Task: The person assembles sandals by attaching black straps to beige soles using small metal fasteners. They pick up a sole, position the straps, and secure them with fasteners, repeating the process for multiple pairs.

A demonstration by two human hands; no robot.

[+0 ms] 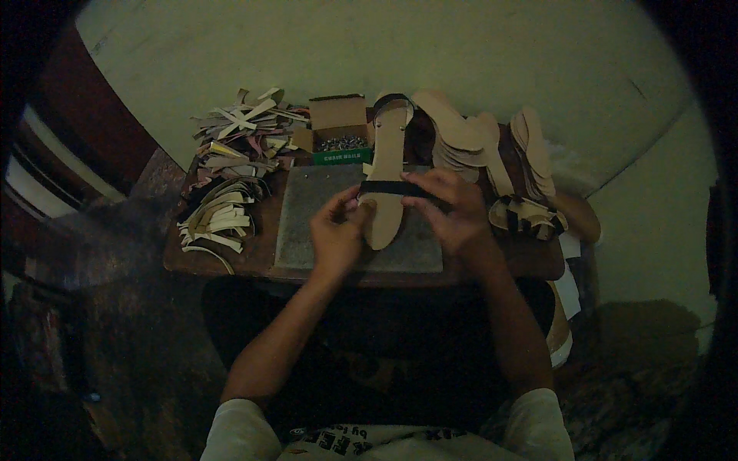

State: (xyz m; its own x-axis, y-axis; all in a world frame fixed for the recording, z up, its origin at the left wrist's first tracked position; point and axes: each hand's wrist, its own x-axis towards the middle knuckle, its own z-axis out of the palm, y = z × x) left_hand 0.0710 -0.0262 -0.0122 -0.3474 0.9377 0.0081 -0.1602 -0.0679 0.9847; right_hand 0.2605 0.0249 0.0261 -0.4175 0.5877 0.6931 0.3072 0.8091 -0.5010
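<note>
Over the grey slab (304, 244) I hold a tan sandal sole (388, 157) with its rounded broad end toward me. My left hand (338, 230) is closed on the sole's left edge, thumb on top, beside the left end of a black strap (384, 187). That strap lies across the sole. My right hand (455, 207) pinches the strap at the sole's right side, and its loose end runs under the fingers. At the far end a second black strap (394, 98) arches over the sole, with small shiny studs near it.
Cut strips (238, 127) and a bundle of pale straps (219, 215) lie at the left of the brown table (250, 265). An open box of nails (342, 144) stands behind the slab. Stacked soles (453, 127) and a strapped sandal (530, 219) are at the right.
</note>
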